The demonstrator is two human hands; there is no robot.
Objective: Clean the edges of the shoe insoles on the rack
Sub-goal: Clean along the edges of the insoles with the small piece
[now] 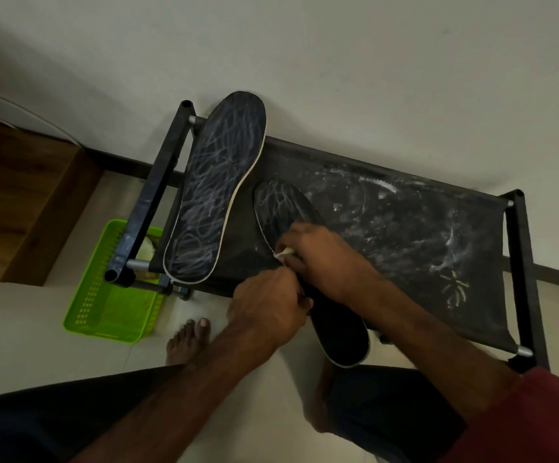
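Two dark insoles with pale rims lie on a black fabric shoe rack [421, 228]. The left insole [211, 192] leans against the wall, scribbled with white marks. The right insole [335, 325] hangs over the rack's front edge. My left hand [268, 309] grips this insole at its left edge. My right hand [321, 252] pinches a small whitish wad [286, 251] and presses it on the same insole's left rim, just above my left hand.
White dust streaks cover the rack's fabric to the right. A green plastic basket [111, 295] sits on the floor under the rack's left end. A wooden cabinet [21, 202] stands at the left. My bare feet are on the tiled floor below the rack.
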